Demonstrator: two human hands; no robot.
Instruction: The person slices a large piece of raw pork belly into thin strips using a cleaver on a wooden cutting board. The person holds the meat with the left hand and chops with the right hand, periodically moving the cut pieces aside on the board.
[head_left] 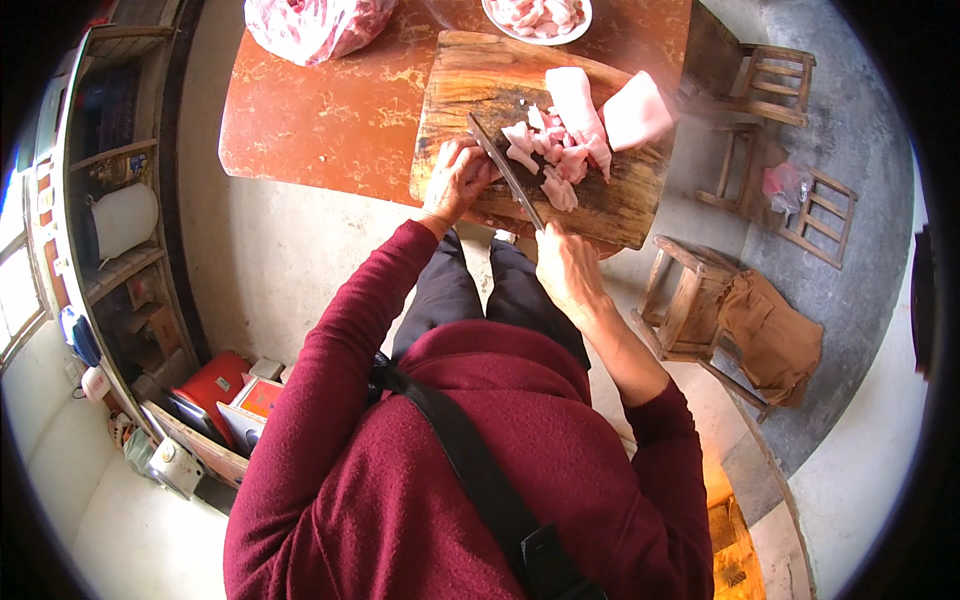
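Note:
A thick wooden chopping board [463, 72] lies at the near edge of the table. My right hand [570, 270] grips the handle of a kitchen knife [505, 168], its blade slanting up and left across the board. Just left of the blade, my left hand [457, 182] is closed with curled fingers on a piece of raw meat, mostly hidden under them. Right of the knife lie several cut pieces of raw meat [566, 163]. Behind them are a long pale slab of meat [572, 98] and a wider slab [638, 112], which reaches the board's right edge.
The reddish-brown table [310, 120] carries a plastic bag of meat [318, 25] at far left and a white bowl of meat pieces [545, 38] behind the board. Wooden chairs [690, 290] stand at right, one with a brown cloth [770, 335]. A shelf [125, 270] lines the left wall.

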